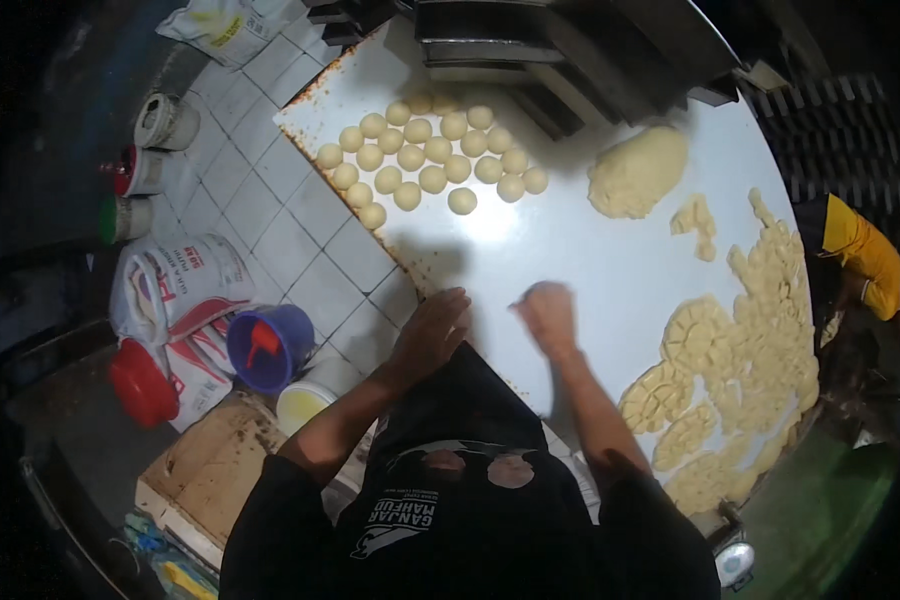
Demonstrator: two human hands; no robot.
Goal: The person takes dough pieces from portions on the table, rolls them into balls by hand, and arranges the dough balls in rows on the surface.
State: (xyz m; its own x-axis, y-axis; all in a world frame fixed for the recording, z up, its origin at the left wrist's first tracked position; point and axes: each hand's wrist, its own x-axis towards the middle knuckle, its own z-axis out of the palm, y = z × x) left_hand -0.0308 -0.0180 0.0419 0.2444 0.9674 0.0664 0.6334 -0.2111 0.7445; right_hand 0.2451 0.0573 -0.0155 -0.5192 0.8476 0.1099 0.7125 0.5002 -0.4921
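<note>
My left hand (435, 330) is at the near edge of the white worktop (495, 260), fingers slightly bent and apart, nothing seen in it. My right hand (547, 315) is on or just over the worktop to its right, slightly blurred, fingers curled; whatever they may hold is hidden. Beyond my hands, several pale dough balls (410, 157) sit in loose rows. A large smooth dough lump (638, 172) lies at upper right, with small scraps (692, 222) below it. Flattened, cut dough pieces (715, 360) cover the worktop's right side.
Dark metal pans (510, 55) stand at the far edge. Left are sacks (175, 285), a purple bucket (280, 355) with a red scoop, a red tub (140, 380), lidded containers (165, 125) and cardboard (195, 470). Another person's yellow-clad part (860, 260) shows at right, beside stacked dark trays (820, 130).
</note>
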